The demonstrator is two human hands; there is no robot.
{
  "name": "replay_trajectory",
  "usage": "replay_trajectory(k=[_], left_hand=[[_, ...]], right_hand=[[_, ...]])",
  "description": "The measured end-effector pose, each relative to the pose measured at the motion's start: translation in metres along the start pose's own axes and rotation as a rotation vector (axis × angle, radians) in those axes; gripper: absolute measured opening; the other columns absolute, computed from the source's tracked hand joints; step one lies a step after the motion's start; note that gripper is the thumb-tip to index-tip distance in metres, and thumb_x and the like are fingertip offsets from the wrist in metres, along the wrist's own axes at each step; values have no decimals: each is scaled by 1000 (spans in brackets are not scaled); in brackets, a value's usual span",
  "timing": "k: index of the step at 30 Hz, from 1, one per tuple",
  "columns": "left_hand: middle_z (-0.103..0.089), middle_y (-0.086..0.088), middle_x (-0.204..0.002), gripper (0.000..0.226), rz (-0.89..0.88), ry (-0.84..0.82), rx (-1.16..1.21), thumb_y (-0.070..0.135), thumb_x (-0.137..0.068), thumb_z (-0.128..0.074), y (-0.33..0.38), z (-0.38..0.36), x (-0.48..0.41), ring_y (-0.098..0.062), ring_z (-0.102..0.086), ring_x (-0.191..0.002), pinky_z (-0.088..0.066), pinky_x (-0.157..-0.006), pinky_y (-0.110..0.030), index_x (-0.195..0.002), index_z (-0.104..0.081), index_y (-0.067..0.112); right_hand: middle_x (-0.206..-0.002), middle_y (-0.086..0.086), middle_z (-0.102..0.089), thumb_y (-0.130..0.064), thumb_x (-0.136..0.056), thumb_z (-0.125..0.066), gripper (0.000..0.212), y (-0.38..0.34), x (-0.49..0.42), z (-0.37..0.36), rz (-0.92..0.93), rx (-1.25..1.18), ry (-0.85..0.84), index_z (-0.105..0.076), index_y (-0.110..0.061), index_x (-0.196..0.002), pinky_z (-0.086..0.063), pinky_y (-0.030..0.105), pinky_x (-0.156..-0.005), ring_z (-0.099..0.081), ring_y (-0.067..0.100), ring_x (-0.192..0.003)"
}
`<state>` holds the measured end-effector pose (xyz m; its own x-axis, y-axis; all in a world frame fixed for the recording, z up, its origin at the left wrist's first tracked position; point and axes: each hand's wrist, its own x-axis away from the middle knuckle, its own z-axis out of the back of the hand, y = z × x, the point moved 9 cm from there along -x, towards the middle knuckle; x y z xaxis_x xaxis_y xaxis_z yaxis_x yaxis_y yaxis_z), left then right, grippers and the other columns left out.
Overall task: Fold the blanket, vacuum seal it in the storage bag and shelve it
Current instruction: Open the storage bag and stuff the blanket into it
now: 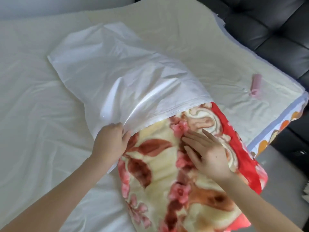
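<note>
You are looking down at a bed (pixel 33 101) covered in a pale, wrinkled sheet; a cream pad lies over its far right part, and a dark tufted sofa (pixel 267 22) stands beyond the bed's far right corner; a small pink object (pixel 257 84) rests on the cream pad near the right edge, well apart from your work. The folded blanket (pixel 175 173), cream with red and pink flowers and a red border, lies diagonally on the bed close to you; its far end sits inside the mouth of the white storage bag (pixel 117 77), which stretches away up and to the left. Your left hand (pixel 110 143) grips the bag's opening edge at the blanket's left side, fingers curled round the plastic; your right hand (pixel 205 151) lies flat on top of the blanket with fingers straight and spread, pointing toward the bag's mouth, holding nothing. The blanket's right border lies near the bed's right edge, where a patterned trim (pixel 280 124) shows; to the left of the bag the sheet spreads wide.
</note>
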<state>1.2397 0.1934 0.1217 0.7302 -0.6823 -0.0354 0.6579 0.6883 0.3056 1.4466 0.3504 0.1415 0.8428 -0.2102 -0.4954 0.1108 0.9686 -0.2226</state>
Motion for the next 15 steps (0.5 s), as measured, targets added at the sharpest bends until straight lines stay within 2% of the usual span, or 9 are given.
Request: replay_trajectory(k=[3, 5, 6, 7, 9, 10, 12, 13, 15], left_hand=[[-56, -12, -77, 36, -351, 199, -17, 40, -84, -50, 93, 12, -23, -31, -52, -73, -45, -69, -41, -82, -60, 5], [-58, -13, -87, 43, -480, 201, -80, 43, -79, -47, 146, 5, -47, -33, -54, -78, -48, -69, -41, -91, -63, 5], [-59, -13, -89, 45, -514, 173, -117, 43, -76, -47, 168, -4, -61, -33, -55, -79, -49, -66, -40, -93, -65, 6], [-60, -13, -90, 46, -534, 136, -164, 43, -73, -47, 187, -15, -76, -33, -55, -78, -50, -64, -39, -94, -65, 7], [-60, -13, -89, 43, -576, 54, -281, 41, -67, -57, 223, -40, -107, -33, -55, -78, -48, -61, -36, -92, -66, 8], [-59, -12, -90, 41, -586, -4, -350, 40, -67, -63, 238, -53, -121, -33, -55, -80, -46, -62, -35, -94, -66, 9], [-54, -9, -104, 38, -608, -124, -481, 37, -78, -60, 268, -77, -140, -31, -51, -95, -40, -70, -35, -108, -58, 13], [-51, -7, -111, 38, -632, -152, -520, 37, -84, -53, 281, -88, -148, -28, -47, -103, -37, -73, -34, -115, -52, 15], [-48, -7, -115, 37, -678, -215, -602, 37, -90, -43, 300, -104, -161, -26, -46, -106, -34, -71, -33, -119, -48, 15]], right_hand=[[-100, 0, -70, -34, -92, -53, 30, 88, 25, 44, -607, 34, 111, -69, -14, -106, -44, 30, -78, -64, 24, -97], [-114, -2, -65, -46, -92, -52, 40, 157, 60, 40, -1051, -36, -6, -60, -18, -120, -40, 32, -85, -57, 22, -110], [-119, -4, -62, -57, -88, -50, 51, 186, 74, 29, -1193, -96, -110, -57, -20, -123, -39, 34, -90, -55, 20, -115], [-116, -6, -61, -71, -82, -46, 63, 210, 84, 17, -1277, -195, -194, -56, -22, -120, -41, 34, -89, -56, 19, -110], [-84, -5, -60, -84, -72, -41, 69, 247, 91, -6, -1392, -443, -275, -54, -21, -95, -43, 29, -69, -58, 16, -74], [-65, -4, -56, -80, -76, -42, 63, 256, 91, -18, -1428, -574, -322, -53, -19, -82, -40, 27, -58, -52, 14, -57], [-41, -1, -45, -71, -82, -41, 62, 259, 90, -39, -1455, -781, -479, -56, -19, -52, -32, 26, -48, -41, 12, -38], [-37, -1, -44, -70, -82, -41, 64, 256, 89, -45, -1437, -845, -577, -58, -21, -45, -31, 24, -46, -40, 11, -35], [-35, -5, -48, -59, -84, -44, 57, 254, 84, -59, -1402, -1040, -643, -64, -23, -45, -35, 19, -41, -44, 5, -31]])
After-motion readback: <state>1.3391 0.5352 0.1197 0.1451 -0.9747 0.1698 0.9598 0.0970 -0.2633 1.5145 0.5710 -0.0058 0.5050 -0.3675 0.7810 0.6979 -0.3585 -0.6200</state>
